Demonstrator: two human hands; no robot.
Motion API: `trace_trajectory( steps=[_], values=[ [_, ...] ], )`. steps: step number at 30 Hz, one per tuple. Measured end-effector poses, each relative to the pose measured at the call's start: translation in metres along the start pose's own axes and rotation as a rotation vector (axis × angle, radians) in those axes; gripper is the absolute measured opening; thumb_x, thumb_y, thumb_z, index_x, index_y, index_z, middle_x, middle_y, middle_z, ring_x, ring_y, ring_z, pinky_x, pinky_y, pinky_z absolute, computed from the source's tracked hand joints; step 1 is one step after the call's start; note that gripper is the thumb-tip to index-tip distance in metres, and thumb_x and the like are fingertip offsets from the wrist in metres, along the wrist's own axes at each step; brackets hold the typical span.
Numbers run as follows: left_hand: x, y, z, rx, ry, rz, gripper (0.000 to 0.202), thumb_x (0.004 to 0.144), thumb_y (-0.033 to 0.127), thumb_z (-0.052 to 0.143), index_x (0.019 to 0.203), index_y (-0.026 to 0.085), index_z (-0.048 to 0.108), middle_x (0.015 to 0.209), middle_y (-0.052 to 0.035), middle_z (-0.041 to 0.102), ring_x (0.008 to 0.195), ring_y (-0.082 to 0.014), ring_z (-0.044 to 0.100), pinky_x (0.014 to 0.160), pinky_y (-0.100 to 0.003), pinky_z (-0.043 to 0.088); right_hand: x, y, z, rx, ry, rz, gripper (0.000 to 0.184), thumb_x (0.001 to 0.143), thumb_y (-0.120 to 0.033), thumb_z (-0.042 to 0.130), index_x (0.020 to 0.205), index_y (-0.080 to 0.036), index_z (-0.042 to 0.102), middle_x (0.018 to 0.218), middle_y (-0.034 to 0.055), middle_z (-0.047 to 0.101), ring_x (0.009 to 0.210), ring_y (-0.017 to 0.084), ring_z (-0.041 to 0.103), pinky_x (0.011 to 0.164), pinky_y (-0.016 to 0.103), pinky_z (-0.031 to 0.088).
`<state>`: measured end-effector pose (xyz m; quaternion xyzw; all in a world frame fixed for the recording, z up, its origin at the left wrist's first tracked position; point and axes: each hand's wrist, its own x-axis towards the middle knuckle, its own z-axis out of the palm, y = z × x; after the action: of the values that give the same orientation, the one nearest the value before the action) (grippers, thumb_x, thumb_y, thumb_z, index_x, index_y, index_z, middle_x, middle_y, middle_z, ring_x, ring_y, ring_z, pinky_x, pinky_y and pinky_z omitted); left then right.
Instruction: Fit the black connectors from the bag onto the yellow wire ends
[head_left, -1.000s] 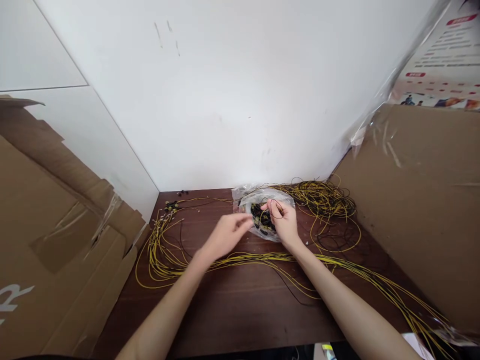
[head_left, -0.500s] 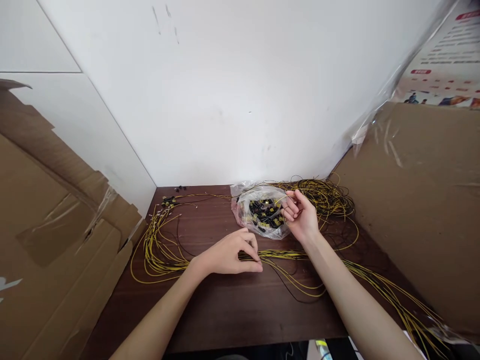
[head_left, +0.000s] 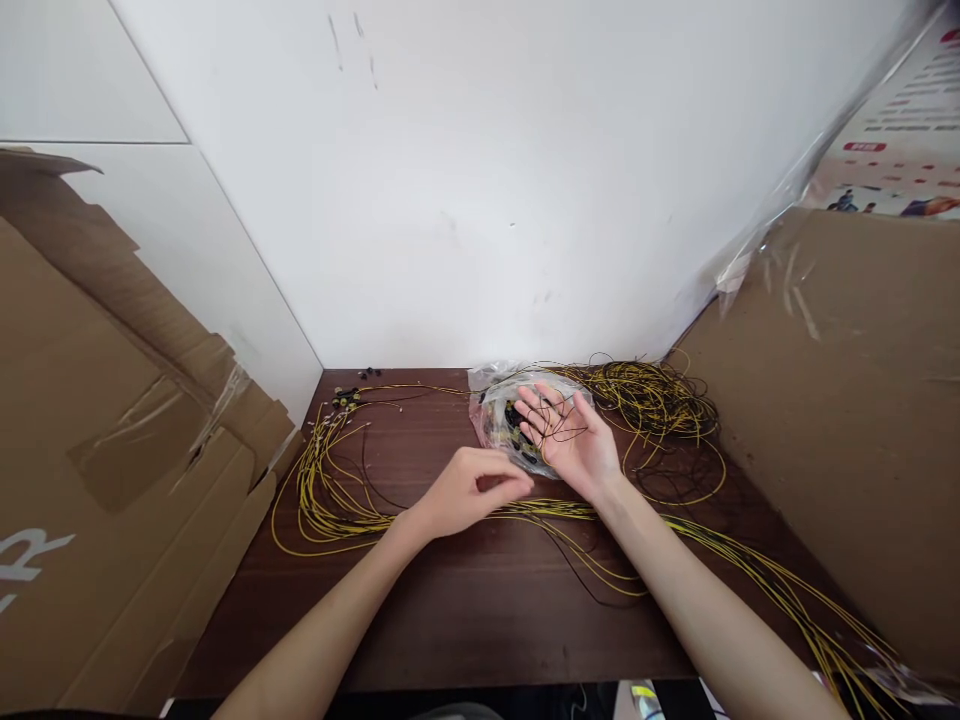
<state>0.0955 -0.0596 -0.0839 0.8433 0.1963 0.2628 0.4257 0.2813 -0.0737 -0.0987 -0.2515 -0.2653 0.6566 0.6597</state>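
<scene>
My right hand (head_left: 574,440) is palm up over the clear plastic bag (head_left: 491,375), its fingers spread. A loose loop of thin dark and yellow wire (head_left: 564,432) lies across its palm and fingers. To the left and a little lower is my left hand (head_left: 472,490), thumb and fingertips pinched together; whatever may be between them is too small to make out. Beneath the left hand runs a long bundle of yellow and black wires (head_left: 551,508). Small black and yellow parts (head_left: 517,435) show inside the bag, partly covered by the right hand.
A tangled heap of yellow and black wire (head_left: 652,400) lies at the back right. Several small black parts (head_left: 346,398) sit at the back left of the brown table (head_left: 450,630). Cardboard stands on the left (head_left: 150,480) and right (head_left: 840,400), with a white wall (head_left: 480,200) behind.
My right hand has turned palm up and moved left, its fingers opening out with wire across them. My left hand has lifted slightly and its fingertips have come together. The view has shifted slightly.
</scene>
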Motion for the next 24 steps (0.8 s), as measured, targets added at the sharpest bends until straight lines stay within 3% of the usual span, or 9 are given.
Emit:
trace_trajectory(
  steps=[3,6,9,13,19,24],
  values=[
    [0.001,-0.002,-0.004,0.042,0.341,-0.020,0.026,0.087,0.031,0.050,0.089,0.014,0.070,0.071,-0.0040,0.061,0.060,-0.0106,0.048,0.056,-0.022,0.036,0.000,0.009,0.004,-0.177,-0.028,-0.039,0.036,0.084,-0.046,0.050,0.109,-0.024,0.063,0.123,0.0064,0.060,0.112,0.021,0.056,0.092,0.038,0.047],
    [0.001,-0.009,-0.005,0.133,0.521,0.036,0.022,0.087,0.027,0.051,0.091,0.016,0.069,0.070,-0.0027,0.056,0.058,-0.0099,0.045,0.054,-0.022,0.035,-0.003,0.019,0.008,-0.314,-0.050,-0.081,0.041,0.082,-0.046,0.055,0.115,-0.023,0.060,0.126,0.0081,0.058,0.117,0.024,0.052,0.093,0.041,0.046],
    [0.000,-0.014,-0.002,0.214,0.499,0.105,0.021,0.086,0.024,0.051,0.098,0.018,0.068,0.082,-0.0052,0.058,0.070,-0.0122,0.052,0.062,-0.023,0.040,-0.008,0.025,0.012,-0.408,-0.125,-0.106,0.041,0.083,-0.046,0.055,0.119,-0.026,0.059,0.131,0.0057,0.054,0.124,0.024,0.046,0.099,0.042,0.042],
    [-0.001,-0.019,0.006,0.264,0.453,0.082,0.027,0.088,0.022,0.048,0.110,0.021,0.063,0.097,-0.0072,0.058,0.088,-0.0151,0.054,0.076,-0.025,0.043,-0.014,0.029,0.017,-0.500,-0.219,-0.110,0.044,0.085,-0.047,0.052,0.126,-0.030,0.054,0.138,-0.0003,0.046,0.130,0.021,0.039,0.108,0.039,0.033],
    [-0.001,-0.023,0.007,0.315,0.460,0.003,0.020,0.087,0.025,0.050,0.095,0.020,0.067,0.091,-0.0054,0.058,0.086,-0.0156,0.055,0.078,-0.028,0.043,-0.018,0.033,0.022,-0.507,-0.272,-0.090,0.047,0.085,-0.049,0.050,0.128,-0.028,0.052,0.144,-0.0012,0.037,0.134,0.020,0.031,0.112,0.038,0.026],
    [0.001,-0.021,0.000,0.191,0.418,-0.050,0.015,0.083,0.023,0.056,0.091,0.021,0.068,0.087,-0.0035,0.057,0.076,-0.0132,0.051,0.070,-0.025,0.041,-0.017,0.029,0.021,-0.471,-0.291,-0.058,0.032,0.086,-0.042,0.053,0.112,-0.027,0.064,0.143,0.0009,0.039,0.133,0.022,0.033,0.109,0.041,0.029]
  ],
)
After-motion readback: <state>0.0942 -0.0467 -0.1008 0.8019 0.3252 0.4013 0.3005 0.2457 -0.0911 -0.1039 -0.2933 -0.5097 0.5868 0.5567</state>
